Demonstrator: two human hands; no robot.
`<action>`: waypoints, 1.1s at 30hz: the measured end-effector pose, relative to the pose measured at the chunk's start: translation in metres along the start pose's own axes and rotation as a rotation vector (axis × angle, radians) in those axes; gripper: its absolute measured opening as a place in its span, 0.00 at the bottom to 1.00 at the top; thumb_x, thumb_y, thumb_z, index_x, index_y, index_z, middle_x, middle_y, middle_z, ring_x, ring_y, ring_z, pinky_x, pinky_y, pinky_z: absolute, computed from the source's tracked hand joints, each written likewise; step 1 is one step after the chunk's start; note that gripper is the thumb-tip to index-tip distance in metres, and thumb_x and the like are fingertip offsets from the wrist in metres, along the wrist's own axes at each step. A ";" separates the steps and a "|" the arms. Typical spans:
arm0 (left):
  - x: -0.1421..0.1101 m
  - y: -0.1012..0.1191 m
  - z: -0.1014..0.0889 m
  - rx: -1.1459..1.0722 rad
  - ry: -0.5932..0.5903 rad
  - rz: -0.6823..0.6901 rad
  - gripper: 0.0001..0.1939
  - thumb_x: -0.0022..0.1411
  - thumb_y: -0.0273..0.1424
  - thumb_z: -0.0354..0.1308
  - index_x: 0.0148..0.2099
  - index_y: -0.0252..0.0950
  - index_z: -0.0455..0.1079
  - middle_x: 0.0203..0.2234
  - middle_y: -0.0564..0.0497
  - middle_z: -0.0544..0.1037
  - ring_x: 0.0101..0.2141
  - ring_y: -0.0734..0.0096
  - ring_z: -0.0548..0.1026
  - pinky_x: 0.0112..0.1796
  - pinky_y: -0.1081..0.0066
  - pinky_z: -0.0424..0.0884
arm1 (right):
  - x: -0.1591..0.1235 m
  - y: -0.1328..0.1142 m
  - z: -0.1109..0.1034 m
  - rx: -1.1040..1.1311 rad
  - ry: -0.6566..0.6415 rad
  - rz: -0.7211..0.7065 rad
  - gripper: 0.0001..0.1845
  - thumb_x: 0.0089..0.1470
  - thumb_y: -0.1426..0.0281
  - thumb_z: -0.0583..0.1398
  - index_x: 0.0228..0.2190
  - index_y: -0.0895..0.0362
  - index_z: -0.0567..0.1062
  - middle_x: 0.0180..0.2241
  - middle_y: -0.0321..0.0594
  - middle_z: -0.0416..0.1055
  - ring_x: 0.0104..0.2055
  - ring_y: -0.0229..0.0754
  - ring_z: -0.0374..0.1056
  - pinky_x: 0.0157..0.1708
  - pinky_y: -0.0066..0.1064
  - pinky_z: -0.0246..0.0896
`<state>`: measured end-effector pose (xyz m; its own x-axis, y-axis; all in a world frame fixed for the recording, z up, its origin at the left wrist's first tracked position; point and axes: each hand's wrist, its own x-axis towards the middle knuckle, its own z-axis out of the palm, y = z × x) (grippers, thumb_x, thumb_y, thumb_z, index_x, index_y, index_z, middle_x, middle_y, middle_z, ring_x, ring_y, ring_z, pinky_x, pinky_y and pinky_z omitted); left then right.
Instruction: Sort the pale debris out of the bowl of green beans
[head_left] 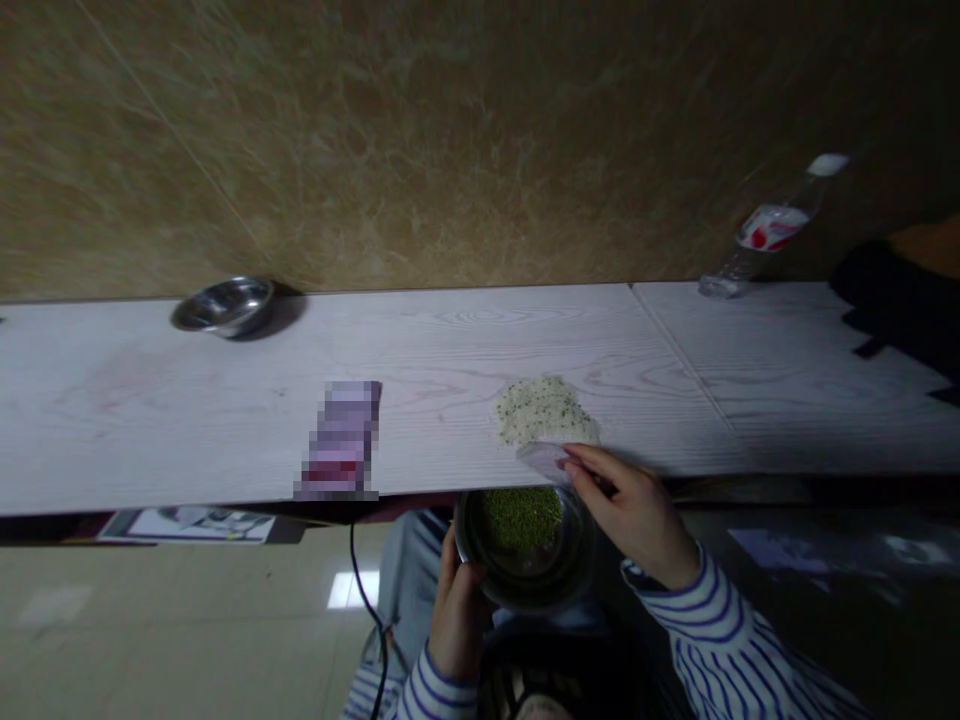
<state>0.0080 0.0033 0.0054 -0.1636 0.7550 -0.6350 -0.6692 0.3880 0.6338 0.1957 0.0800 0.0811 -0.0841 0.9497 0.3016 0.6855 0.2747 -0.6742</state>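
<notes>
My left hand (456, 612) grips the left side of a metal bowl (574, 565), held just below the table's front edge. Small green beans (523, 517) lie in the bowl. On the table above it is a spread of white grains (541, 402) that look like rice, dotted with green beans. Between thumb and fingers, my right hand (634, 505) pinches a thin, pale, see-through flat piece (544, 458). This piece is at the near side of the grains, close to the table edge; its exact kind is unclear.
A second metal bowl (234, 312) stands at the back left near the wall. A blurred-out phone-shaped object (341, 440) lies by the front edge. A plastic bottle (772, 228) and a dark item (900, 300) are at the right. A black cable (365, 590) hangs below.
</notes>
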 end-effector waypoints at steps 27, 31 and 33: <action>0.013 -0.012 -0.019 0.037 -0.030 0.135 0.31 0.50 0.33 0.65 0.58 0.43 0.72 0.55 0.46 0.76 0.61 0.49 0.65 0.58 0.57 0.61 | 0.024 0.026 -0.017 -0.147 0.139 0.058 0.15 0.60 0.65 0.57 0.44 0.55 0.80 0.41 0.46 0.82 0.42 0.51 0.79 0.44 0.41 0.75; 0.012 -0.013 -0.019 0.017 -0.021 0.076 0.35 0.48 0.30 0.63 0.61 0.45 0.68 0.54 0.47 0.77 0.58 0.50 0.69 0.52 0.59 0.68 | 0.032 0.021 -0.015 -0.208 0.121 -0.003 0.15 0.61 0.67 0.56 0.44 0.56 0.80 0.41 0.46 0.82 0.40 0.50 0.79 0.42 0.40 0.75; 0.011 -0.012 -0.020 0.016 -0.028 0.081 0.36 0.48 0.30 0.63 0.62 0.45 0.67 0.55 0.47 0.76 0.58 0.49 0.69 0.52 0.58 0.68 | 0.035 0.020 -0.013 -0.217 0.108 -0.024 0.15 0.61 0.67 0.56 0.44 0.55 0.80 0.41 0.45 0.82 0.40 0.50 0.79 0.42 0.39 0.75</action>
<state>0.0002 -0.0036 -0.0177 -0.1962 0.7989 -0.5685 -0.6428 0.3331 0.6899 0.2156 0.1163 0.0870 -0.0322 0.9185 0.3940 0.8248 0.2471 -0.5085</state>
